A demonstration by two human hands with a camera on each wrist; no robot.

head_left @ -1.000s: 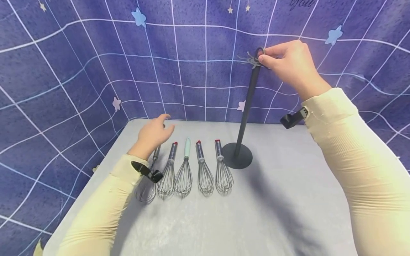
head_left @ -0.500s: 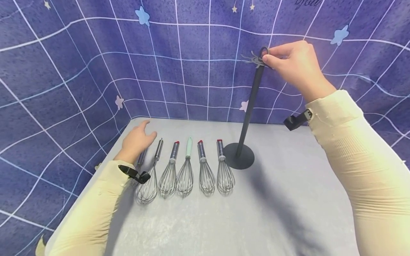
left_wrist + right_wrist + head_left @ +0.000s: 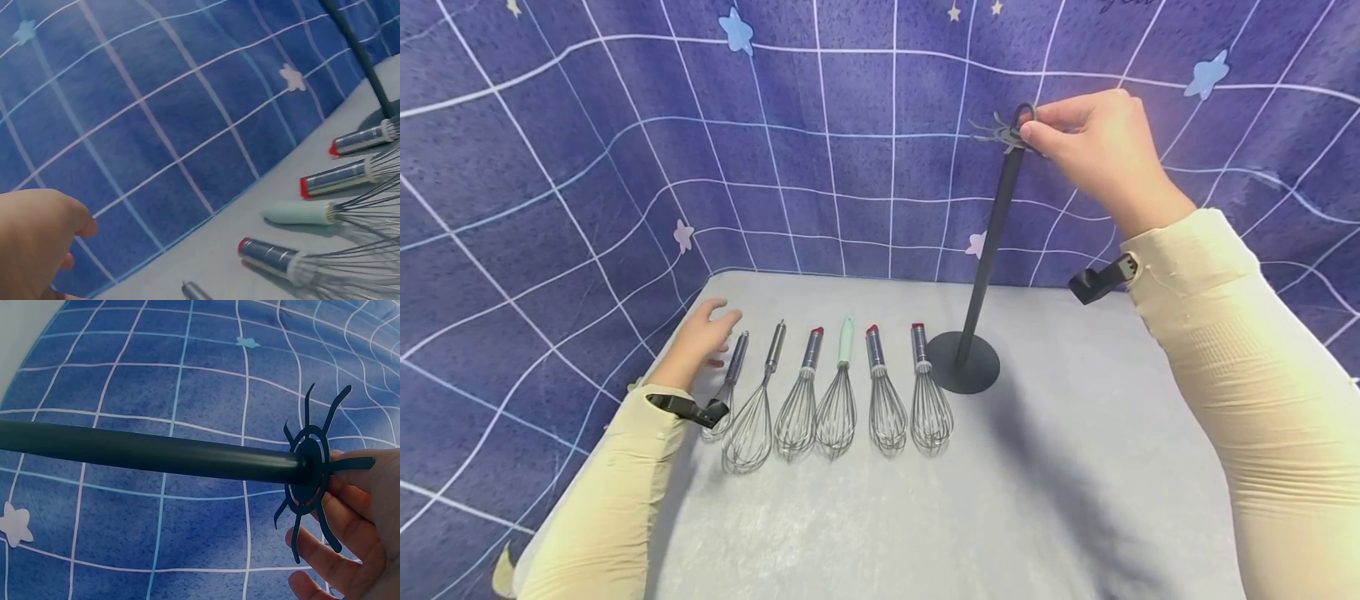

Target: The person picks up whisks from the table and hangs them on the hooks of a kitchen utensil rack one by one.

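Observation:
Six whisks lie side by side on the grey table (image 3: 1075, 467), handles pointing away from me. The smallest whisk (image 3: 734, 358) is leftmost; a mint-handled whisk (image 3: 846, 342) lies among red-capped ones (image 3: 917, 342). My left hand (image 3: 709, 333) rests with relaxed fingers just left of the smallest whisk's handle and holds nothing. The left wrist view shows that hand (image 3: 31, 244) and the handles (image 3: 337, 178). A dark stand (image 3: 988, 233) rises from a round base (image 3: 962, 364). My right hand (image 3: 1037, 129) pinches its top loop above the ring of hooks (image 3: 309, 481).
A blue cloth (image 3: 587, 167) with a white grid and stars hangs behind and to both sides of the table. The table's left edge (image 3: 647, 367) runs close by my left hand. Black wrist cameras (image 3: 1093, 283) sit on both sleeves.
My left hand slid left across the whisk handles and now lies beside the smallest whisk, which was covered before. The right hand kept its hold on the stand's top.

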